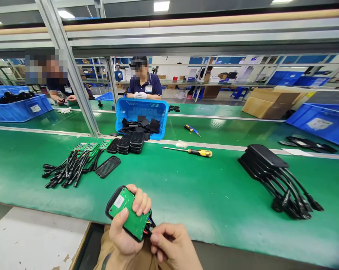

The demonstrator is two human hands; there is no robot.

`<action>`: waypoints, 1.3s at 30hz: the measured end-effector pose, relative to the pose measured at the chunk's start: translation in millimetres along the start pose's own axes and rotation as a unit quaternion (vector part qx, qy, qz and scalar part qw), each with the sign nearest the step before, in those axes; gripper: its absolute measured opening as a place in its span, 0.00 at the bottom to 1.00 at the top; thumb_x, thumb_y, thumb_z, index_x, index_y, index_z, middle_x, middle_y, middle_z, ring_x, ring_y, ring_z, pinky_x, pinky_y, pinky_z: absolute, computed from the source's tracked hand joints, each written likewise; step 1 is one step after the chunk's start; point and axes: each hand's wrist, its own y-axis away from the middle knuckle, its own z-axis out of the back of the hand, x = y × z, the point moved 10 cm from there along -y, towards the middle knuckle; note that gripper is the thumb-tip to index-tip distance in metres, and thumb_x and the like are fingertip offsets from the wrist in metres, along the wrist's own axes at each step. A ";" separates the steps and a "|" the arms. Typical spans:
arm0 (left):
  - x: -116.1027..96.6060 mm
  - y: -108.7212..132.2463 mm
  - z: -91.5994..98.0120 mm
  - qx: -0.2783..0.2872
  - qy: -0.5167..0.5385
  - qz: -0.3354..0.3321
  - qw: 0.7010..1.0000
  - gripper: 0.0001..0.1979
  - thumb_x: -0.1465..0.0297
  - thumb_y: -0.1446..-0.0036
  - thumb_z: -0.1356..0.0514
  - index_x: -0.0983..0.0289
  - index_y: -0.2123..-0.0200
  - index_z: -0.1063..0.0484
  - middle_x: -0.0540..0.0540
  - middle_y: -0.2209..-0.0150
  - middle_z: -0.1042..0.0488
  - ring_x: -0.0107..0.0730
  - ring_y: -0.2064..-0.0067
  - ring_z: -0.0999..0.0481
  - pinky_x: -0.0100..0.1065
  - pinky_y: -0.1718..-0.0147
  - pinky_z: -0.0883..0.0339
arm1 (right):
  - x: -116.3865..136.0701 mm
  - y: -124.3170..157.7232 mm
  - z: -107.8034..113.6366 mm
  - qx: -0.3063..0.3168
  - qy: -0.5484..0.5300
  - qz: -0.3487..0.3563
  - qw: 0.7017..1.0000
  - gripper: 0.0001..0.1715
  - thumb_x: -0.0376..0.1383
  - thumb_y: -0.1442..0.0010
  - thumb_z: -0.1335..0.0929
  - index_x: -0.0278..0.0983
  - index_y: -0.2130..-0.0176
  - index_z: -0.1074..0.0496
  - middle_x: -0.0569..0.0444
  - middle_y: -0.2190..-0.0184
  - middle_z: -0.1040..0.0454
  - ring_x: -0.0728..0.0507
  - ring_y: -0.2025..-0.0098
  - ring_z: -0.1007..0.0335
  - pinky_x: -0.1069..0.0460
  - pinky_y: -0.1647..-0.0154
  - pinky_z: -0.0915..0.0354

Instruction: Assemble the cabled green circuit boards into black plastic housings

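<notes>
My left hand (128,225) is closed around a black plastic shell with a green circuit board (127,212) seated in it, held just off the near edge of the green bench. My right hand (173,245) pinches the coloured wires (150,224) that leave the board's lower right corner. Its fingers are pressed together on the wires and cable end.
A pile of green boards with black cables (70,165) and a loose black cover (108,166) lie to the left. Stacked black shells (129,143) sit before a blue basket (142,112). A yellow-handled screwdriver (191,151) lies mid-bench. Finished units with cables (276,174) are stacked right. Two other people work opposite.
</notes>
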 end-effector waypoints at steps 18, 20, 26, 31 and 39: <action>-8.9 18.4 -22.5 0.145 -0.254 0.038 0.956 0.19 0.54 0.48 0.33 0.60 0.59 0.29 0.51 0.72 0.41 0.33 0.70 0.42 0.36 0.70 0.47 | 2.7 -4.0 -19.0 0.038 -0.017 0.004 0.999 0.29 0.56 0.55 0.23 0.35 0.80 0.31 0.56 0.84 0.28 0.50 0.81 0.35 0.55 0.76 0.39; -12.7 11.5 -15.3 0.096 -0.156 0.033 0.982 0.17 0.57 0.47 0.34 0.61 0.58 0.29 0.50 0.73 0.43 0.30 0.71 0.45 0.35 0.71 0.46 | 21.3 -1.4 -13.2 0.022 0.100 0.059 0.993 0.25 0.52 0.51 0.25 0.35 0.80 0.28 0.56 0.84 0.29 0.49 0.80 0.36 0.54 0.75 0.41; -12.4 5.7 -0.1 -0.003 0.002 0.064 0.998 0.14 0.64 0.46 0.36 0.64 0.59 0.29 0.47 0.74 0.46 0.25 0.73 0.47 0.30 0.71 0.42 | 61.2 11.4 -12.2 0.009 0.187 0.186 0.965 0.14 0.45 0.42 0.30 0.37 0.60 0.29 0.54 0.72 0.26 0.46 0.69 0.31 0.53 0.67 0.35; -11.4 9.0 5.8 -0.016 0.002 0.083 0.996 0.12 0.66 0.46 0.36 0.65 0.59 0.29 0.47 0.74 0.45 0.25 0.73 0.46 0.30 0.71 0.40 | 56.1 7.0 -13.5 0.025 0.211 0.180 0.960 0.16 0.47 0.42 0.28 0.38 0.63 0.31 0.61 0.77 0.33 0.50 0.75 0.38 0.56 0.72 0.40; -2.9 14.5 6.4 -0.021 0.040 0.104 0.994 0.11 0.65 0.45 0.37 0.65 0.61 0.29 0.47 0.74 0.47 0.24 0.74 0.47 0.29 0.72 0.39 | 96.3 18.1 -11.6 -0.027 0.323 0.357 0.876 0.25 0.54 0.41 0.30 0.37 0.75 0.25 0.55 0.80 0.23 0.49 0.78 0.30 0.56 0.76 0.37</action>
